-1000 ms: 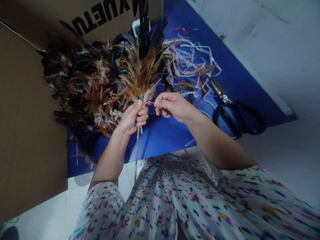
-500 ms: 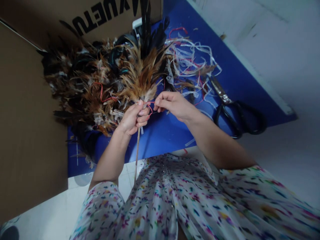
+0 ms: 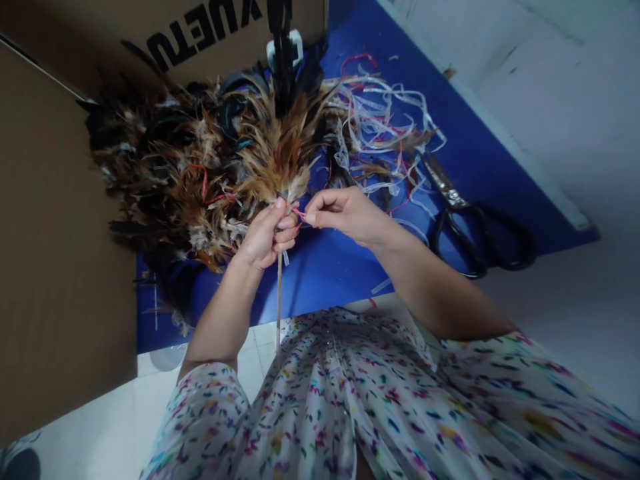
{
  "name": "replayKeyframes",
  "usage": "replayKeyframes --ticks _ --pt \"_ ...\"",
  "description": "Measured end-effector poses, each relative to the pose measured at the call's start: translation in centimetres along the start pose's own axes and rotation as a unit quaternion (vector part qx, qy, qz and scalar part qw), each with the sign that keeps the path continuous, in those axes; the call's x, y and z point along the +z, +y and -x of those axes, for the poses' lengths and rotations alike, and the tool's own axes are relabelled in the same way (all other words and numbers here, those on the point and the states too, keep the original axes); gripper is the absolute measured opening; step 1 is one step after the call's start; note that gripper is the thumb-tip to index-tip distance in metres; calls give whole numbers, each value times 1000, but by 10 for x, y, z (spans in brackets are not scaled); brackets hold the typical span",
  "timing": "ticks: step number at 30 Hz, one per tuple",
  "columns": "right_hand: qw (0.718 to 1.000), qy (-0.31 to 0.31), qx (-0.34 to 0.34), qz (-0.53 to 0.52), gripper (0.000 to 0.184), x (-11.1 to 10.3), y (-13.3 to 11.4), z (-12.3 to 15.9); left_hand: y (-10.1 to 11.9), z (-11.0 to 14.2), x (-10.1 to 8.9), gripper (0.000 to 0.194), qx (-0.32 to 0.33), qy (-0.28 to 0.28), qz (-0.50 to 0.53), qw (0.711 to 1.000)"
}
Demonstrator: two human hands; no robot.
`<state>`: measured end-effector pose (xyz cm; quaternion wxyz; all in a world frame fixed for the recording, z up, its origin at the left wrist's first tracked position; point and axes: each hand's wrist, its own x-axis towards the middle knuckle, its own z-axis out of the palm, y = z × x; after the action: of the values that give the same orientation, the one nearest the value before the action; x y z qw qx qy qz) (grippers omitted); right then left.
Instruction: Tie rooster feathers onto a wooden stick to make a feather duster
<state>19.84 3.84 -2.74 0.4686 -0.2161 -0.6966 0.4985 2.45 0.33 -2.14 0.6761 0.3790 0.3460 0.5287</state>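
My left hand (image 3: pixel 266 235) is closed round a thin wooden stick (image 3: pixel 279 307) just under a bunch of brown and black feathers (image 3: pixel 280 150) fastened at its top. The stick hangs down toward my lap. My right hand (image 3: pixel 343 215) pinches a thin red string (image 3: pixel 299 213) that runs to the base of the feather bunch, close beside my left thumb. Both hands are held above the blue mat (image 3: pixel 325 267).
A heap of loose brown, black and white feathers (image 3: pixel 170 180) lies on the mat at left, against a cardboard box (image 3: pixel 55 233). Tangled white and red strings (image 3: pixel 385 127) lie behind my right hand. Large black-handled scissors (image 3: pixel 475 227) rest at right.
My right hand has moved a little left toward the feather base, drawing the red string short. The stick and feather bunch have tilted slightly.
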Motion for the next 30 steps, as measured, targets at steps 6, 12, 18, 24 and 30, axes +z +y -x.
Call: replayKeyframes --ticks 6,12,18,24,30 --pt "1000 -1 11 5 11 0 4 -2 0 3 1 26 5 -10 -19 1000" --pt "998 9 26 -52 12 1 3 -1 -1 2 2 35 -1 -13 -5 1000" --pt "998 49 -45 9 20 8 6 0 -5 0 1 37 20 -32 -20 999" --pt "996 49 -69 39 16 7 10 0 -4 0 1 37 -8 -5 4 1000" --pt "990 46 -106 84 14 6 11 2 -2 0 2 30 2 -4 5 1000"
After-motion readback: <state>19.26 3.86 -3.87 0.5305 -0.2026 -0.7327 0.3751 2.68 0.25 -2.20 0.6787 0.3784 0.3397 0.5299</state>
